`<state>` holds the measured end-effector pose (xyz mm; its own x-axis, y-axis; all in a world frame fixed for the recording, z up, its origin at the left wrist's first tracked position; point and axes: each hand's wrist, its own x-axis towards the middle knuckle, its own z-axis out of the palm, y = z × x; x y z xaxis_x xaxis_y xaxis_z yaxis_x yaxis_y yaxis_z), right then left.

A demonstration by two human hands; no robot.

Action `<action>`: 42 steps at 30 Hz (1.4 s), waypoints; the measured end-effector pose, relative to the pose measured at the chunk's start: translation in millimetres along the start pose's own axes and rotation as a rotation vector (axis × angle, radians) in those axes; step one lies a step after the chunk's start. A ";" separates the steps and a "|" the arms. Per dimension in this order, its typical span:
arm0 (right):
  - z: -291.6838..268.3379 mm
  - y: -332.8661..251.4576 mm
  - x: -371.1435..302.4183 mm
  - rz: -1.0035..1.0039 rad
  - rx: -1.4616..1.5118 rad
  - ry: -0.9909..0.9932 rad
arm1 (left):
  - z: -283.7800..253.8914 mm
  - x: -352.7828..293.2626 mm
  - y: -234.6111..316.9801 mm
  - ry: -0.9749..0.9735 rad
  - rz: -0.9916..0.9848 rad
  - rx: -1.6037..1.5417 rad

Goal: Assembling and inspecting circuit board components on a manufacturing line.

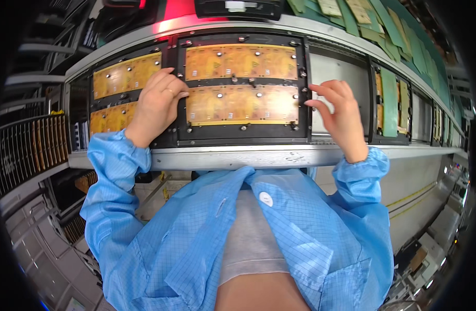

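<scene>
A black carrier frame point(242, 139) lies in front of me on a metal conveyor. Two amber circuit board panels, an upper one point(240, 62) and a lower one point(242, 105), sit in it, with small dark clamp knobs around their edges. My left hand point(157, 103) is at the frame's left side, a ring on one finger. Its fingers are curled together beside the panels, and whatever they pinch is hidden. At the frame's right edge is my right hand point(340, 111), thumb and forefinger apart near the side knobs, with nothing seen between them.
Another carrier with amber panels point(126, 76) lies to the left. On the right, a carrier holds a green strip point(389, 102). Several green and tan strips point(399, 36) are piled at the back right. A slotted rack point(33, 145) stands far left. The metal rail point(248, 157) runs before me.
</scene>
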<state>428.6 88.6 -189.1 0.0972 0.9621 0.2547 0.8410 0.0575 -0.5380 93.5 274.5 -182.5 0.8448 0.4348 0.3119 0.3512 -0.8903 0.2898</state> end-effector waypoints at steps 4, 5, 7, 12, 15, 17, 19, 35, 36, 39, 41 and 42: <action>27.0 -0.3 -6.5 0.011 0.012 0.108 | -11.4 -0.9 6.6 -0.027 -0.202 -0.109; 33.9 -0.5 -6.7 0.024 -0.008 0.161 | -12.7 1.7 4.8 -0.032 -0.203 -0.098; 43.3 -0.6 -9.9 0.159 0.093 0.158 | -16.6 4.8 -1.3 0.011 -0.104 0.002; 21.5 8.7 -6.4 -0.042 0.157 0.055 | -12.9 11.6 -27.2 -0.108 -0.007 -0.108; 24.6 16.0 -5.6 -0.043 0.176 0.015 | -14.9 20.0 -36.3 -0.143 0.117 -0.136; 26.3 10.8 -1.6 -0.022 0.169 0.037 | -16.2 16.9 -37.4 -0.146 0.109 -0.125; 30.8 7.0 3.9 -0.014 0.137 0.085 | -12.7 18.2 -37.9 -0.145 0.108 -0.119; 22.5 23.6 20.5 0.032 -0.008 0.166 | 5.8 49.0 -41.6 0.083 -0.185 -0.107; 25.2 28.2 20.7 0.037 -0.025 0.135 | 10.0 53.4 -47.6 0.063 -0.177 -0.032; 33.9 30.1 20.9 0.065 -0.012 0.097 | 17.0 55.3 -58.9 0.086 -0.157 0.110; 34.0 26.3 22.0 0.072 0.007 0.121 | 20.8 56.3 -64.7 0.081 -0.238 0.085; 34.5 26.1 22.4 0.079 -0.001 0.123 | 20.1 60.6 -61.9 0.081 -0.230 0.077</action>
<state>434.4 120.9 -225.2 0.2277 0.9236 0.3083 0.8284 -0.0174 -0.5598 131.1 353.3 -199.8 0.7048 0.6341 0.3182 0.5630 -0.7728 0.2930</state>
